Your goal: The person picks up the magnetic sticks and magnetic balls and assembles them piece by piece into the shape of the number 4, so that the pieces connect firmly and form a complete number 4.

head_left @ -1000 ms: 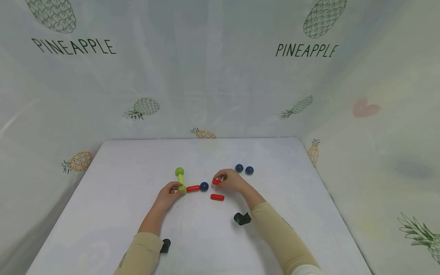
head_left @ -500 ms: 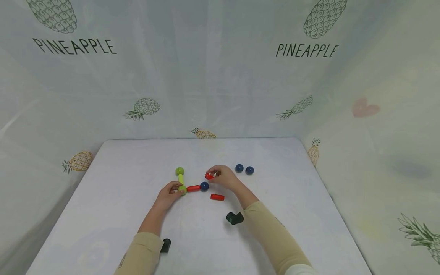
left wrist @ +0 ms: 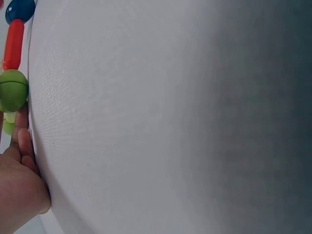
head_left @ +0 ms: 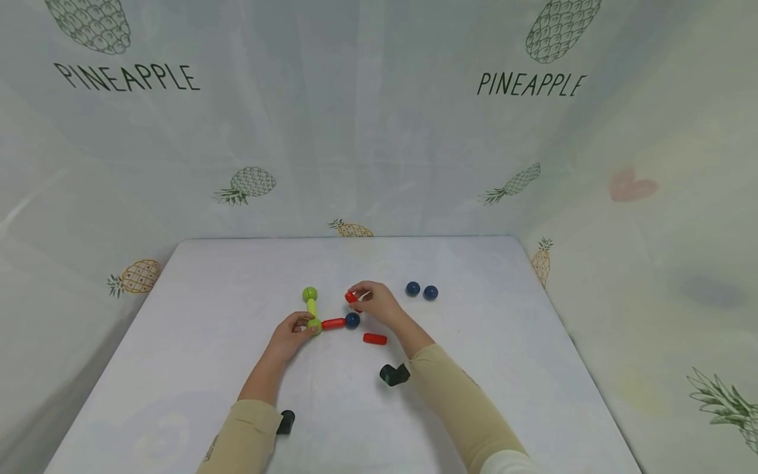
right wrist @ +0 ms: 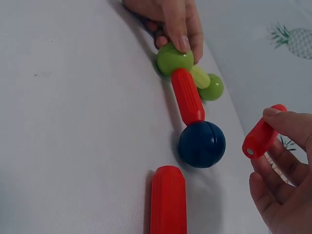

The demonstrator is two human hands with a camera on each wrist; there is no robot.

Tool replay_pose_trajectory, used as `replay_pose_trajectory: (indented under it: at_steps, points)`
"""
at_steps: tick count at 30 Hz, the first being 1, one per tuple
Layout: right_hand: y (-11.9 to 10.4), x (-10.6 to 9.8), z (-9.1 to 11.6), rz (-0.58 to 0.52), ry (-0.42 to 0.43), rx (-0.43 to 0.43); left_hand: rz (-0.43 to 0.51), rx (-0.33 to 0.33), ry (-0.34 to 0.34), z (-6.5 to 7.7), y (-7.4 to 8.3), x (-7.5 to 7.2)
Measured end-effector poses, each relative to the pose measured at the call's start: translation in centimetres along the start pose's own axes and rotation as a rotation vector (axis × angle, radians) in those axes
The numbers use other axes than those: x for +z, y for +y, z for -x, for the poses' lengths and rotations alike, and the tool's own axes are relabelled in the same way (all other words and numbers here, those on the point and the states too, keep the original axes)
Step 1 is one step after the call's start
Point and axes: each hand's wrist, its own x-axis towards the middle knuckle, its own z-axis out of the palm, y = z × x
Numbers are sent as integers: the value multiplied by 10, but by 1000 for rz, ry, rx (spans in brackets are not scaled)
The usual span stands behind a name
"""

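My left hand [head_left: 290,336] pinches the near green ball [right wrist: 174,59] of a joined piece on the table. From that ball a light green rod [head_left: 311,307] runs to a far green ball [head_left: 310,294], and a red rod [right wrist: 187,95] runs to a blue ball [right wrist: 202,144]. Just beyond and right of the blue ball, my right hand [head_left: 379,304] holds a loose red rod [right wrist: 263,131] between thumb and fingers. A round metal spot shows on that rod's end, which stands apart from the blue ball. In the left wrist view, my left hand [left wrist: 22,180] is partly cut off.
Another red rod [head_left: 375,339] lies on the white table [head_left: 237,283], nearer me than the blue ball. Two blue balls [head_left: 412,289] sit together at the back right. Dark wrist-worn pieces [head_left: 394,374] show beside both sleeves. A pineapple-print cloth [head_left: 367,131] hangs behind the table.
My right hand has moved left and away from me, carrying the red rod from right of the blue ball to beyond it. The rod has turned. My left hand stays in place.
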Motion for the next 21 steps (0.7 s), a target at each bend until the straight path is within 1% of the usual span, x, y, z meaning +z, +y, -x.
replay_pose_trajectory:
  at_steps: [7,17,21]
  points:
    - [-3,6,-4,-19,13,4,10,-24,0,0,1,0]
    - [-4,11,-7,-50,18,28,16,-28,1,1,2,0]
    - [-4,13,-9,-54,23,49,12,-14,1,1,2,0]
